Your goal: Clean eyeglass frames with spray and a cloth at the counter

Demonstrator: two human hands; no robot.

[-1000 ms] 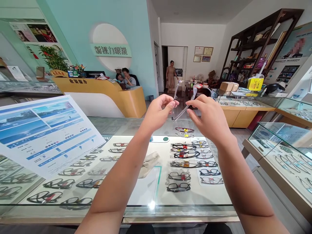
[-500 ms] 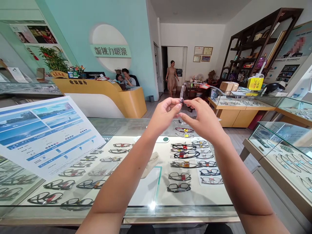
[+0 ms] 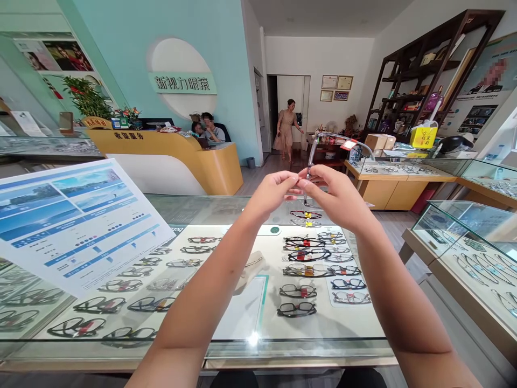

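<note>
Beyond glass counter [image 3: 294,351], yellow desk [image 3: 218,168]

Glass display case [image 3: 343,327]: cream-white floor. Eyeglass frame [image 3: 312,154] above the display case: grey, with a red-and-white tag [image 3: 348,144]. Printed chart [image 3: 86,223] at the left of the display case: white, with blue bands, blue scenic panels and rows of dark dots. Checkout counter [image 3: 161,144] beyond the display case: yellow-orange top section, white lower panel. Wall [image 3: 117,32] beyond the display case: turquoise.
</note>
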